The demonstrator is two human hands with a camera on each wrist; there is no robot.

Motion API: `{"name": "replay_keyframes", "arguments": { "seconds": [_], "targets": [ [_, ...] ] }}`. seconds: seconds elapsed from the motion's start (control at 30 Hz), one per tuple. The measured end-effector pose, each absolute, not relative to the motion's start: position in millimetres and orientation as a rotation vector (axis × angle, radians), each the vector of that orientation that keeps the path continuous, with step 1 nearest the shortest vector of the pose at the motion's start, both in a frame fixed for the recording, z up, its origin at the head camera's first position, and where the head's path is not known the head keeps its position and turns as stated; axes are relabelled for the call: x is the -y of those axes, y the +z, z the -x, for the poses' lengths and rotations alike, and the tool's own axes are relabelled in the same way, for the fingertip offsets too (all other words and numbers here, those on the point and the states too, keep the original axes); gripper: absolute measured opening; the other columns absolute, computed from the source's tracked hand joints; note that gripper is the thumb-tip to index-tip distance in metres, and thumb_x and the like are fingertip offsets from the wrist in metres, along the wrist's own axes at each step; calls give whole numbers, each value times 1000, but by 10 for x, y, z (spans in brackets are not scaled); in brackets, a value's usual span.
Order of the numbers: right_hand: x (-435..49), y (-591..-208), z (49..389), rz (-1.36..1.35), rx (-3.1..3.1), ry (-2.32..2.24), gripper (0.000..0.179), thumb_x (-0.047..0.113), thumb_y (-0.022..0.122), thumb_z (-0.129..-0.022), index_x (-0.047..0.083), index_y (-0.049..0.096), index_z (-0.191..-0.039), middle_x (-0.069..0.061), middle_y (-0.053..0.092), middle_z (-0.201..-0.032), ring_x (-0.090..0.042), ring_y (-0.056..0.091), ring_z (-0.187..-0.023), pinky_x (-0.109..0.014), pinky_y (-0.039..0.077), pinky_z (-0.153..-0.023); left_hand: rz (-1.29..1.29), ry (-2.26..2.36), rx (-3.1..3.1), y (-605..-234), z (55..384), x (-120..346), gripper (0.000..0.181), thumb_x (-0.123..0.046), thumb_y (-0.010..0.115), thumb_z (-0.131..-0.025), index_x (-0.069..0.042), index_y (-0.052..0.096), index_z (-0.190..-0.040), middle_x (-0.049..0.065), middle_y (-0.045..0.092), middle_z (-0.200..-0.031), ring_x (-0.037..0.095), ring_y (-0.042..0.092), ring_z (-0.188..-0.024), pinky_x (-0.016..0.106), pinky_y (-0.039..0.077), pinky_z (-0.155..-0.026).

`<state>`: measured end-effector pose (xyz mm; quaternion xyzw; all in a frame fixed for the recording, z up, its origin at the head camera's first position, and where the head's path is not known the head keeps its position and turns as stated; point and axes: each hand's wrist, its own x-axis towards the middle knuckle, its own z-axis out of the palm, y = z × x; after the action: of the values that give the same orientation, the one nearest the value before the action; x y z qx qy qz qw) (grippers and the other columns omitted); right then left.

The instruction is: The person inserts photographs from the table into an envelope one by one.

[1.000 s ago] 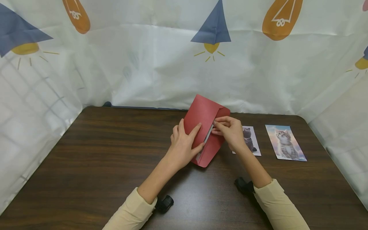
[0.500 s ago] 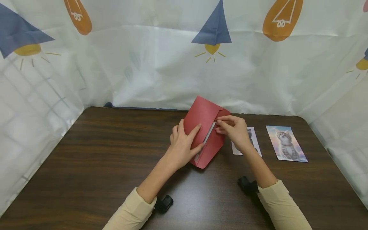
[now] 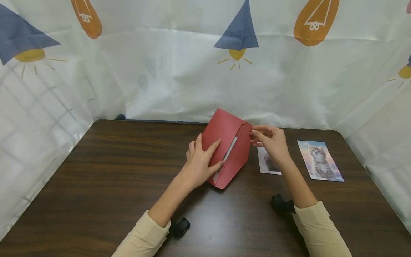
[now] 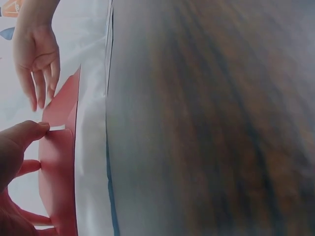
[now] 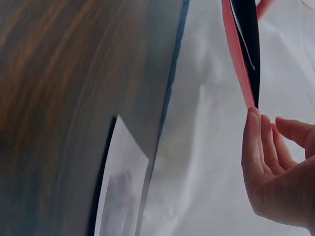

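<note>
In the head view, a red envelope (image 3: 221,132) is tilted above the table, with its flap (image 3: 237,153) turned out to the right. A white paper edge (image 3: 230,149) shows in its opening. My left hand (image 3: 198,167) holds the envelope from the left, thumb and index finger lying across its front. At the flap's upper right edge is my right hand (image 3: 273,142). In the right wrist view, the fingertips of that hand (image 5: 280,182) touch the flap's end, while the thumb stands apart from it.
Right of the envelope lies a photo of a grey cat (image 3: 269,164), partly covered by my right hand. Farther right lies a kitten photo (image 3: 320,160). Both are on the dark wooden table (image 3: 112,185). A patterned white curtain (image 3: 179,78) hangs behind.
My right hand has moved right, from the envelope's opening to the flap's outer edge. The envelope and my left hand have shifted slightly left.
</note>
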<state>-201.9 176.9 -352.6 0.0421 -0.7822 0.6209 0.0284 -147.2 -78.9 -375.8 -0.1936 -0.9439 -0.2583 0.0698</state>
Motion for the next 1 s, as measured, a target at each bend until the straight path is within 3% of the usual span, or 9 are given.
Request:
{"name": "replay_keyframes", "arguments": {
  "seconds": [0.23, 0.63, 0.77, 0.87, 1.0],
  "targets": [
    [-1921, -3531, 2073, -113, 2428, 1848, 39, 16, 69, -104, -12, 65, -130, 4, 75, -99, -4, 75, -77, -24, 61, -75, 588, -810, 2857, -3745, 1466, 845, 68, -32, 79, -97, -16, 52, -157, 35, 23, -164, 54, 31, -142, 69, 41, -107],
    [-2174, -3544, 2118, -47, 2518, 1765, 45, 20, 66, -106, -11, 60, -137, 11, 73, -101, 4, 71, -80, -18, 58, -81, 581, -892, 2889, -3677, 1445, 884, 70, -34, 78, -97, -20, 49, -159, 31, 17, -169, 51, 23, -149, 69, 39, -111],
    [-2264, -3571, 2123, -17, 2624, 1605, 46, 27, 65, -107, -5, 61, -141, -8, 75, -120, 6, 68, -86, -20, 53, -86, 588, -890, 2883, -3671, 1446, 895, 69, -33, 78, -97, -20, 50, -159, 32, 18, -169, 51, 23, -150, 70, 39, -111],
    [-2321, -3598, 2135, -1, 2675, 1519, 48, 31, 63, -107, -1, 61, -143, -24, 67, -136, -4, 68, -100, -32, 50, -97, 591, -897, 2878, -3666, 1446, 899, 69, -33, 78, -97, -20, 50, -158, 32, 17, -169, 52, 23, -150, 70, 38, -112],
    [-2387, -3634, 2160, 10, 2687, 1511, 50, 31, 62, -108, -2, 58, -145, -30, 62, -141, -33, 62, -124, -54, 43, -110, 591, -888, 2874, -3673, 1444, 908, 68, -32, 78, -97, -20, 50, -158, 33, 18, -168, 52, 23, -150, 71, 37, -112]
  ]
}}
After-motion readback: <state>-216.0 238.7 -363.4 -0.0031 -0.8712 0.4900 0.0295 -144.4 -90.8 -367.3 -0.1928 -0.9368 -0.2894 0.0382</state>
